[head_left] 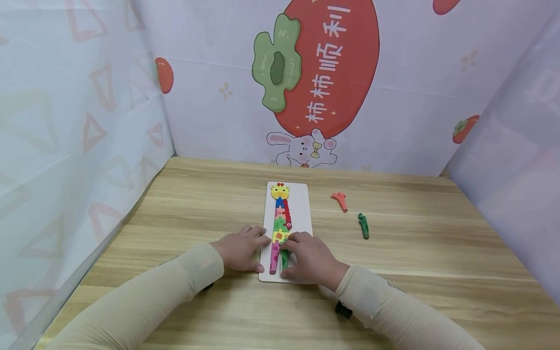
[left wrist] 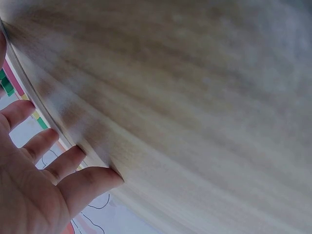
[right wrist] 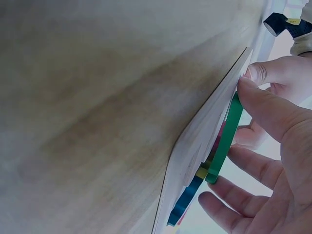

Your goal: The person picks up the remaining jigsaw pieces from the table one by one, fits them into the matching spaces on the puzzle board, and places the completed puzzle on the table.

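A giraffe puzzle lies on a white board [head_left: 301,209], with a yellow head piece [head_left: 280,191] at the far end and a pink leg piece [head_left: 274,257] at the near end. My right hand [head_left: 316,257] pinches a green leg piece [right wrist: 226,139] lengthwise, thumb at one end and fingertips at the other. That piece sits over the board beside the pink leg, partly hidden by the fingers in the head view. My left hand [head_left: 243,249] rests at the board's left edge with its fingers spread, fingertips along the edge in the left wrist view.
To the right of the board lie two loose pieces, an orange-red one [head_left: 340,201] and a dark green one [head_left: 363,226]. A red piece [head_left: 287,214] runs along the giraffe's neck. Printed cloth walls [head_left: 210,112] enclose the wooden table [head_left: 183,209] at the back and sides.
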Demonstrator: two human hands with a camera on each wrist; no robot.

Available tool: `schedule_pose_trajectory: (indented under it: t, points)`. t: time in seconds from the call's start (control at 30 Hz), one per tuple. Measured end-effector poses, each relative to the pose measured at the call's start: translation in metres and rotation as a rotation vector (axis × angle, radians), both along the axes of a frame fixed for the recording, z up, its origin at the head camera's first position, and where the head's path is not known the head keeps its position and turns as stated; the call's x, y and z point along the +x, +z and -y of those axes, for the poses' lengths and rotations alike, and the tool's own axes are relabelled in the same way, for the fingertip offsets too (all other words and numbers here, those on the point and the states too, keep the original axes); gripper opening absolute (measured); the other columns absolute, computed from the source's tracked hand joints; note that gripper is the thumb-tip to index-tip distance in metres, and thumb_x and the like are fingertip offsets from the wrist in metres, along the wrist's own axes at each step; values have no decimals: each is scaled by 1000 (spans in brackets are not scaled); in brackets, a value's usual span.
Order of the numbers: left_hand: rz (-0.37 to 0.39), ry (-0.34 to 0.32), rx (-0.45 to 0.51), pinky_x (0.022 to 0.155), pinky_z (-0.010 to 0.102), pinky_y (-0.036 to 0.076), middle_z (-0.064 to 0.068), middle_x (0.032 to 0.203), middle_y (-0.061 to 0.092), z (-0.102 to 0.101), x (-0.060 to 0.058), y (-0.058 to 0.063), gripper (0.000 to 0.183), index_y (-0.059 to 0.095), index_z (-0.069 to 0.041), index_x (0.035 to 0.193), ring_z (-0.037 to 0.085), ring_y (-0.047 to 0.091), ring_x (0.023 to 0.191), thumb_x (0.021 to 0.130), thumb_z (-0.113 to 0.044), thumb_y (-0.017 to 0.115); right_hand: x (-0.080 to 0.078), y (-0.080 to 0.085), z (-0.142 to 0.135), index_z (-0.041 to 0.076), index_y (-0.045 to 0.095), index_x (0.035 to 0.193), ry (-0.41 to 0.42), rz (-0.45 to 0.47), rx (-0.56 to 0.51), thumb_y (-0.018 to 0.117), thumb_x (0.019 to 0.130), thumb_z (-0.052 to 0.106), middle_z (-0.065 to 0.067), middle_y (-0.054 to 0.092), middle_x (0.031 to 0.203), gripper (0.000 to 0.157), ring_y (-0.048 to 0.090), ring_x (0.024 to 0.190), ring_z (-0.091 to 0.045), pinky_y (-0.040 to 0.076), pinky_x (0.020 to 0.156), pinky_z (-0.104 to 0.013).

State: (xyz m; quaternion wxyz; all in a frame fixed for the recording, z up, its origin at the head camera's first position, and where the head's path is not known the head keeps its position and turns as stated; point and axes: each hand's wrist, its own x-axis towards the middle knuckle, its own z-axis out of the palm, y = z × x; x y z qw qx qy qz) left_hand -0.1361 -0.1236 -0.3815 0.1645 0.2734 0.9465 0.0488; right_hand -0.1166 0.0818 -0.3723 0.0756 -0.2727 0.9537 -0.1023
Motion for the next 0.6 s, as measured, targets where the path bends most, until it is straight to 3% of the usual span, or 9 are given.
schedule_pose_trajectory:
  t: [0.33, 0.6]
  points:
    - [5, 9, -3, 86, 37, 46, 2, 141, 30, -1, 2, 2, 72, 43, -28, 134, 24, 33, 122, 71, -60, 61, 0, 4, 2, 25, 62, 114, 4, 26, 26, 75, 62, 53, 0, 54, 115, 61, 48, 104, -18, 44, 85, -39]
    - [-3, -5, -4, 87, 36, 46, 3, 141, 30, -1, 1, 2, 72, 42, -27, 134, 24, 32, 123, 72, -60, 60, 2, 3, 3, 24, 63, 113, 18, -4, 35, 73, 64, 54, 2, 55, 112, 59, 48, 102, -16, 43, 84, -38]
